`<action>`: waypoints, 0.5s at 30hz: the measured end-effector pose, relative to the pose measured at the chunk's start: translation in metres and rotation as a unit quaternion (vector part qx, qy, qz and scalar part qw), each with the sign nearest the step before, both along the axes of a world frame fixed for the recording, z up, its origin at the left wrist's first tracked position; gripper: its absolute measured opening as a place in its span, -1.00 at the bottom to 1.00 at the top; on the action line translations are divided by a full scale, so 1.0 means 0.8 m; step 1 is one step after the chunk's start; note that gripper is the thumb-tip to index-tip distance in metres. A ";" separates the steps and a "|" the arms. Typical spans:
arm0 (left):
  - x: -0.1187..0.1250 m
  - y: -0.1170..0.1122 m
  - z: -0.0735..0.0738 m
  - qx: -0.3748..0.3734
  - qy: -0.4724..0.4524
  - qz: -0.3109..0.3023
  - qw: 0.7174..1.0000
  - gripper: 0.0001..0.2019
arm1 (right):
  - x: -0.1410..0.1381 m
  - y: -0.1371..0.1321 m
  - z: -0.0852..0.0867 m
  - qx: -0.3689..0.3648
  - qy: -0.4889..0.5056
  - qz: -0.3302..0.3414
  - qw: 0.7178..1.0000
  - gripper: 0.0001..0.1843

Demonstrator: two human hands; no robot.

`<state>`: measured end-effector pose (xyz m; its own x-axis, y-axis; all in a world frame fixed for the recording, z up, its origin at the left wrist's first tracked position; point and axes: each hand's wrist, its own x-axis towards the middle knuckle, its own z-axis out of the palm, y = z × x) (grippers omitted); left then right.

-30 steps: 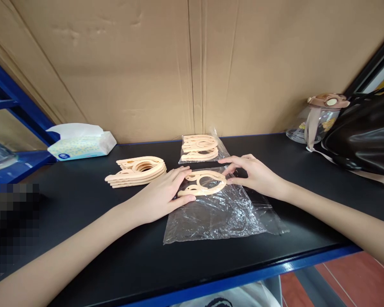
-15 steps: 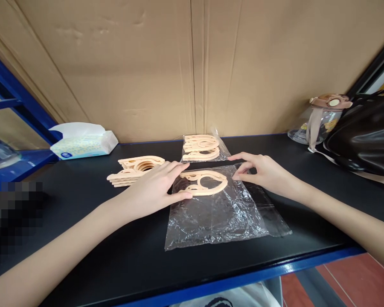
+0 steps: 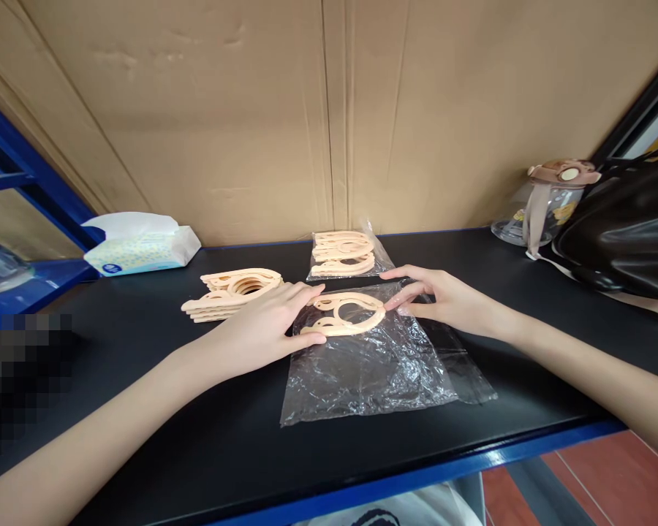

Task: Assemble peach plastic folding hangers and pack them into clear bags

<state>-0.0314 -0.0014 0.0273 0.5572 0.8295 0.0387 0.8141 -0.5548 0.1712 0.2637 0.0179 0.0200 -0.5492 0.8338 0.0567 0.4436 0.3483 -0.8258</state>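
Observation:
A beige folded clothes hanger (image 3: 362, 326) lies flat on a clear plastic bag (image 3: 356, 380); whether it is inside or on top I cannot tell. My left hand (image 3: 271, 318) spans its left end, thumb on the near edge and fingers on the far edge. My right hand (image 3: 444, 299) is at its right tip, with a fingertip against the hanger, the index finger stretched out and the thumb low over the bag. To the left, partly behind my left hand, sits a stack of similar hangers (image 3: 219, 299). More hangers (image 3: 343, 252) lie in clear plastic at the back.
A tissue pack (image 3: 142, 248) stands at the back left of the black table (image 3: 208, 446). At the back right are a clear water bottle (image 3: 559, 201) with a strap and a black bag (image 3: 625, 226). Cardboard (image 3: 224, 131) rises behind the table.
My right hand has moved left, and its fingertip now meets the hanger's tip. The hanger has shifted slightly left towards my left hand, which keeps nearly the same place.

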 end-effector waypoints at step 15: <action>0.000 -0.002 0.002 0.009 0.006 -0.007 1.000 -0.35 | 0.004 0.001 0.001 0.010 -0.013 0.051 0.999 -0.40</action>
<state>-0.0313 -0.0030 0.0288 0.5685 0.8213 0.0471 0.8086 -0.5684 0.1515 0.2666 0.0188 0.0209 -0.6333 0.7718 0.0575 0.4256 0.4094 -0.8070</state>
